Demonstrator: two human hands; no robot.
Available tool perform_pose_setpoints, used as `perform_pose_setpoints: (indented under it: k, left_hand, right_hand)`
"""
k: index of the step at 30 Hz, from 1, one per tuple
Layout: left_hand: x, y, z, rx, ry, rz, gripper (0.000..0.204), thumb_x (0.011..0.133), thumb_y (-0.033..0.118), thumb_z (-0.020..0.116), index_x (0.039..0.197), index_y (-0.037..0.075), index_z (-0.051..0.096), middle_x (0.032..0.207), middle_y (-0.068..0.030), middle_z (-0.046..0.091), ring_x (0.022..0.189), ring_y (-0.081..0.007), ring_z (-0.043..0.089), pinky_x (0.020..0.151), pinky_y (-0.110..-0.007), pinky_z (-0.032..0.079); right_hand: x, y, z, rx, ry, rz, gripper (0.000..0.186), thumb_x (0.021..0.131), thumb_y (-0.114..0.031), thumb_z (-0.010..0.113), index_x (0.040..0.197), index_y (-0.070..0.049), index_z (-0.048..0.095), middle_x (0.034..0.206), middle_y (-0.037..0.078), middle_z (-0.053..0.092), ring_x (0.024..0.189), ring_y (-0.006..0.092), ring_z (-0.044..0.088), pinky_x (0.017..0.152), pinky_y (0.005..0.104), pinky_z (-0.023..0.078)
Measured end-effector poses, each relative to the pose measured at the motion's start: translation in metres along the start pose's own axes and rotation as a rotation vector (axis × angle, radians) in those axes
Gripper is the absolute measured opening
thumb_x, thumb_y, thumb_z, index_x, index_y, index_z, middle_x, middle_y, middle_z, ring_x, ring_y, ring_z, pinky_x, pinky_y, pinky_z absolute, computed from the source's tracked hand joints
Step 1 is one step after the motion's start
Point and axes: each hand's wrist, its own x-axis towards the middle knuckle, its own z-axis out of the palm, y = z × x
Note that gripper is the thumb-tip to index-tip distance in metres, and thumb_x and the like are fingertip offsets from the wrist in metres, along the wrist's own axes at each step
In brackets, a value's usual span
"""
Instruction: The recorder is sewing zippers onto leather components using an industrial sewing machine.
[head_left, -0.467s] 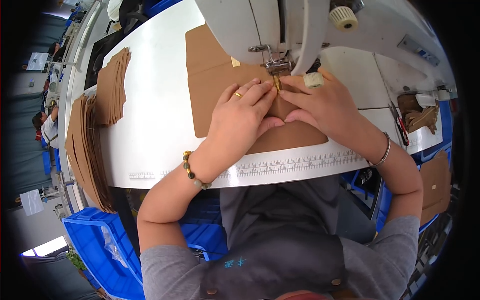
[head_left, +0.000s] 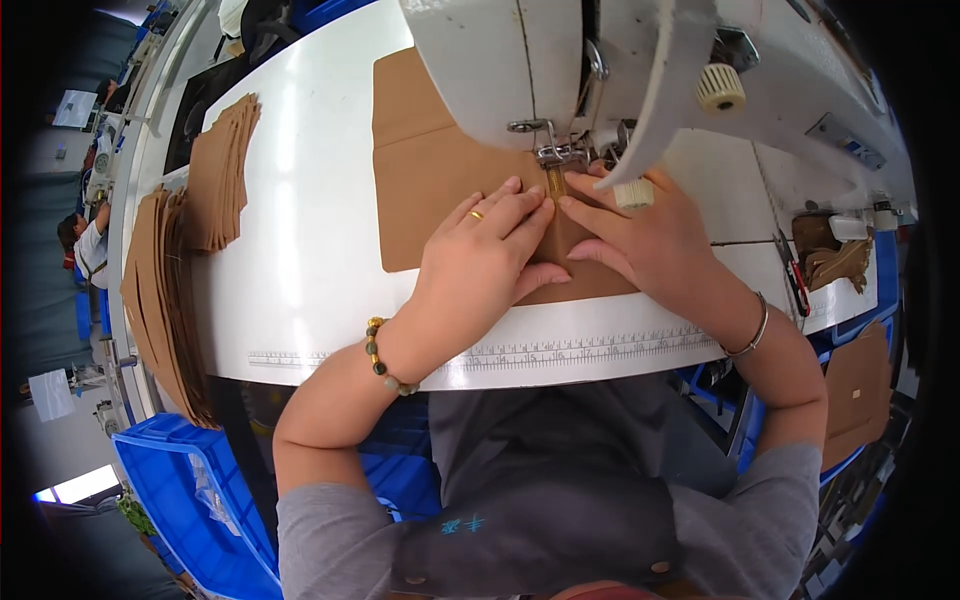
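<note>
A brown fabric piece [head_left: 415, 200] lies flat on the white sewing table, its far part under the head of a white sewing machine [head_left: 490, 75]. My left hand [head_left: 490, 235], with a ring on one finger, rests on it left of the presser foot [head_left: 560, 155], palm down and fingers stretched out. Flat on the right side lies my right hand [head_left: 650, 225], fingers spread, partly behind the machine's cream knob [head_left: 633, 193]. Between the fingertips a narrow gold-coloured strip [head_left: 557, 182] runs toward the foot. The needle tip is too small to make out.
Stacked brown pieces [head_left: 155, 300] stand at the table's left edge, beside a second stack [head_left: 222, 175]. A printed ruler [head_left: 500, 352] follows the front edge. Red-and-black snips [head_left: 793, 280] and brown scraps [head_left: 840, 265] lie right. Blue bins [head_left: 190, 490] sit below.
The brown fabric has slid a little farther under the presser foot, away from the table's front edge. Both hands stay flat on it. The whole view has shifted slightly.
</note>
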Motion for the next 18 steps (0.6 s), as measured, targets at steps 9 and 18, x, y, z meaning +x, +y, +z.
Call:
perform_pose_setpoints:
  k: [9, 18]
  left_hand:
    - [0.006, -0.006, -0.004, -0.031, -0.063, -0.014, 0.064, 0.08, 0.046, 0.08, 0.125, 0.001, 0.073, 0.132, -0.0105, 0.069, 0.13, -0.0307, 0.063, 0.109, -0.05, 0.05]
    - [0.011, -0.009, -0.003, 0.015, 0.028, 0.042, 0.063, 0.077, 0.041, 0.082, 0.126, 0.002, 0.073, 0.12, -0.0072, 0.07, 0.106, -0.031, 0.067, 0.097, -0.04, 0.054]
  right_hand:
    - [0.002, 0.003, 0.002, 0.029, -0.023, 0.018, 0.047, 0.079, -0.038, 0.081, 0.117, -0.011, 0.075, 0.116, 0.005, 0.072, 0.114, 0.0263, 0.065, 0.11, 0.0454, 0.048]
    - [0.002, 0.006, 0.01, -0.004, -0.004, 0.045, 0.053, 0.079, -0.04, 0.081, 0.124, -0.012, 0.075, 0.113, 0.006, 0.074, 0.105, 0.0274, 0.067, 0.109, 0.0442, 0.049]
